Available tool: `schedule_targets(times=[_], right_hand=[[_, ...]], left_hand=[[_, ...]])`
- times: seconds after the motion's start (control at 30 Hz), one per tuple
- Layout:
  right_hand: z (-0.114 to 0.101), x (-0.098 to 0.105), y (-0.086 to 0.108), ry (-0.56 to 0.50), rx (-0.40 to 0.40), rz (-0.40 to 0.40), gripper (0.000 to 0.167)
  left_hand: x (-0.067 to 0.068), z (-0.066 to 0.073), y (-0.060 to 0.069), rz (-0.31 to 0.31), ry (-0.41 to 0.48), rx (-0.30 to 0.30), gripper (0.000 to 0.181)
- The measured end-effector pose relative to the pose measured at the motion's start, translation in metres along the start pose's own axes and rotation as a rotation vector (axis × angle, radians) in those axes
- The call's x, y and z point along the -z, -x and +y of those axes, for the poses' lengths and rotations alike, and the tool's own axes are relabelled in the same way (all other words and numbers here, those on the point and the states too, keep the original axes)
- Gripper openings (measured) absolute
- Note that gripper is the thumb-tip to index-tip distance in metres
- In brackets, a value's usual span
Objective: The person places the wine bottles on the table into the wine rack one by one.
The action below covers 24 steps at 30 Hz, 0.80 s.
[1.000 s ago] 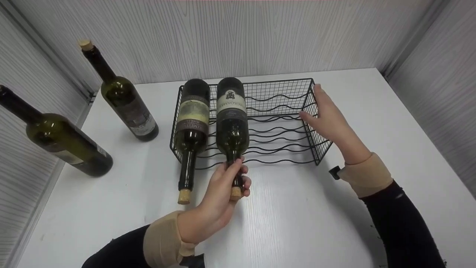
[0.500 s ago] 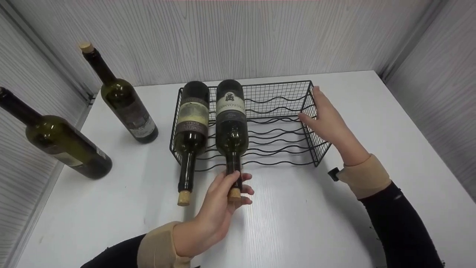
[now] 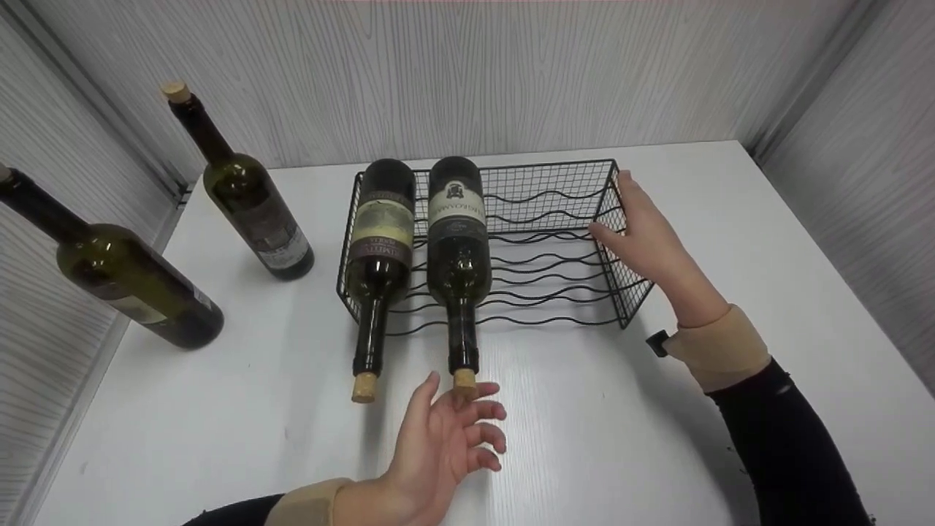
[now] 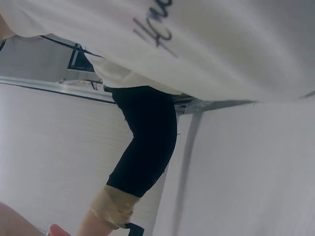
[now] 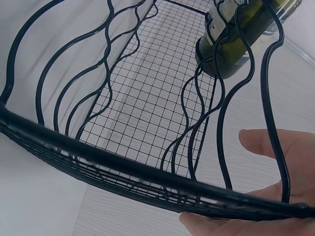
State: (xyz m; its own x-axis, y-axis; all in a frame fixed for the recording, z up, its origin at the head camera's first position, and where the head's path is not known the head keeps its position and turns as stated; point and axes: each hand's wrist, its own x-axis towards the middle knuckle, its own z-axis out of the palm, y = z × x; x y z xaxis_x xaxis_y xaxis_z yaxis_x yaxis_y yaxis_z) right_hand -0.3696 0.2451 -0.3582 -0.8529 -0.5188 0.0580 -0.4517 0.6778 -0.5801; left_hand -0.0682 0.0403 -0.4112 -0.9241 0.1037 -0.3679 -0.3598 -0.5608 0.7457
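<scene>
Just under the corked neck of a dark wine bottle [image 3: 456,263], my left hand [image 3: 445,442] is spread with loosely bent fingers. The bottle lies neck forward in a black wire wine rack [image 3: 551,277], beside a yellow-labelled wine bottle [image 3: 380,241] lying the same way. Whether my fingertips touch the cork [image 3: 464,380] is unclear. At the rack's right end my right hand [image 3: 646,237] holds the mesh side panel, thumb on the inner side and fingers outside. From the right wrist view, the right hand [image 5: 295,167] shows across the rack's wires.
Two corked wine bottles stand on the left of the white table [image 3: 555,438]: one bottle [image 3: 259,212] behind, another bottle [image 3: 139,285] nearer the left wall. A pale panel wall [image 3: 467,80] closes the back. The right sleeve [image 4: 145,142] crosses the left wrist view.
My left hand has let go of the second bottle's neck and drawn back toward me, its fingers opening. The bottle stays lying in the rack. The right hand stays put.
</scene>
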Motion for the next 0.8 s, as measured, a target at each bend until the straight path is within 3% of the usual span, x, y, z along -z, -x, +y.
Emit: schedule_targets(times=[0.07,0.2,0.33,0.43,0.5,0.57,0.7,0.8], right_hand=[[0.0,0.0,0.0,0.0,-0.001,-0.001,0.091],[0.0,0.001,0.0,0.003,-0.007,-0.001,0.092],[0.0,0.0,0.0,0.004,-0.01,-0.003,0.092],[0.0,0.0,0.0,0.0,-0.011,-0.002,0.092],[0.0,0.0,0.001,-0.003,-0.012,0.002,0.092],[0.0,-0.001,0.001,-0.009,-0.012,0.004,0.092],[0.0,-0.001,0.002,-0.018,-0.011,0.007,0.091],[0.0,-0.002,0.001,-0.019,-0.007,0.009,0.091]], left_hand=[[0.0,-0.005,0.001,-0.023,-0.011,0.038,0.068],[0.001,-0.013,0.0,-0.077,-0.098,0.134,0.044],[0.0,-0.013,0.002,-0.225,-0.198,0.232,0.024],[-0.002,-0.006,0.006,-0.363,-0.263,0.238,0.02],[-0.004,0.003,0.009,-0.434,-0.31,0.194,0.02],[-0.004,0.013,0.014,-0.48,-0.358,0.113,0.023],[-0.002,0.034,0.022,-0.532,-0.441,-0.111,0.037],[0.002,0.047,0.026,-0.536,-0.512,-0.282,0.036]])
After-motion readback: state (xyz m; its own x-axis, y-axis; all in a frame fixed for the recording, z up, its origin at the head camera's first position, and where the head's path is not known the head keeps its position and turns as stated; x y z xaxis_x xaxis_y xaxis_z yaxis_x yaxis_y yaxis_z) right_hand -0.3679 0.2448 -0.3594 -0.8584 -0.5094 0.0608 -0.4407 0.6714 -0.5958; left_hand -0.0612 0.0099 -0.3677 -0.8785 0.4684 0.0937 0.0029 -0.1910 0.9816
